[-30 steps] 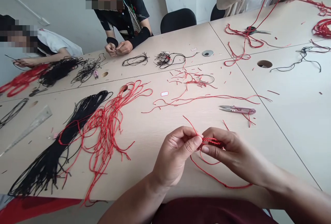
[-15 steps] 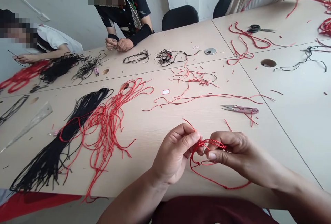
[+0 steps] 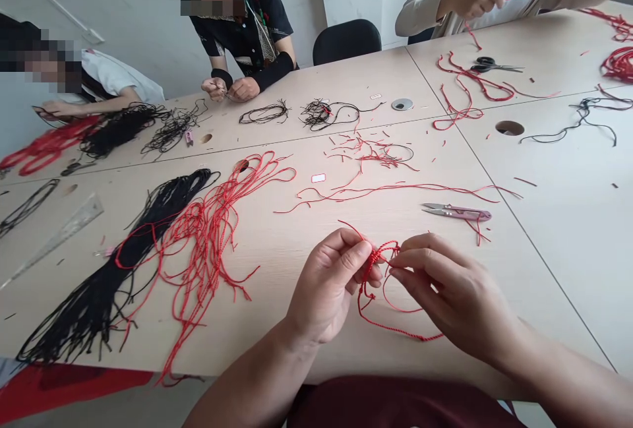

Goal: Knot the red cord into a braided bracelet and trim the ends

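Observation:
My left hand [image 3: 332,283] pinches a knotted section of red cord [image 3: 374,258] between thumb and fingers, with a loose end sticking up past the thumb. On the right, my right hand [image 3: 445,289] has its thumb and forefinger closed on a thin red strand just beside the knots. A twisted red length hangs below and curves across under both hands. Past the hands on the table lie purple-handled thread snips [image 3: 457,212], a few red scraps touching their handle.
Left of my hands lie a bundle of red cords [image 3: 202,237] and a bundle of black cords [image 3: 123,263]. A clear triangular ruler [image 3: 59,237] is farther left. Red clippings [image 3: 376,151], black scissors [image 3: 494,65] and cable holes [image 3: 510,128] lie beyond. Several people sit across the table.
My right hand has shifted its grip, its fingers now straighter and pinching a strand; the red loop between my hands has opened out. A co-worker at upper right has drawn a red cord sideways.

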A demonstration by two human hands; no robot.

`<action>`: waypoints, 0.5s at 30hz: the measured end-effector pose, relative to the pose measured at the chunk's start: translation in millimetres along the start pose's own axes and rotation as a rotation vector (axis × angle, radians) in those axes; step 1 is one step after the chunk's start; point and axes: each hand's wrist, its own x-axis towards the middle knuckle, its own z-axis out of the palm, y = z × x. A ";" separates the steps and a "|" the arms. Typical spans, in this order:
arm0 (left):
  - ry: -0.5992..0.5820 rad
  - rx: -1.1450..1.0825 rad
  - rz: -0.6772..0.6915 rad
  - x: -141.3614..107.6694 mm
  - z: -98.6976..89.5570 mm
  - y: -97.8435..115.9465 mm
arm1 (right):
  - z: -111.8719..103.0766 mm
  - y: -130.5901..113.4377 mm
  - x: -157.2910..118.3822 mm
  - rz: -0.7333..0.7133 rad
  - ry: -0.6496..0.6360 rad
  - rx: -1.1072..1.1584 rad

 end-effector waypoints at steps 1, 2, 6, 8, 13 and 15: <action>-0.007 -0.004 -0.003 0.1 -0.2 -0.1 | 0.9 -0.5 0.1 0.014 -0.007 0.035; -0.017 -0.007 -0.012 0.1 -0.3 -0.1 | 1.4 -1.1 0.0 0.034 -0.014 0.063; -0.049 -0.008 -0.065 0.2 0.1 1.2 | -0.2 -4.2 -0.7 0.212 -0.112 0.161; -0.017 -0.001 -0.051 0.8 0.1 2.7 | -3.2 -4.8 0.0 0.346 -0.190 0.246; 0.069 0.026 0.011 2.8 -0.8 5.8 | -12.6 0.5 4.5 0.363 -0.018 0.265; 0.061 0.084 0.014 2.5 -0.4 5.4 | -14.1 3.3 5.8 0.211 0.078 0.200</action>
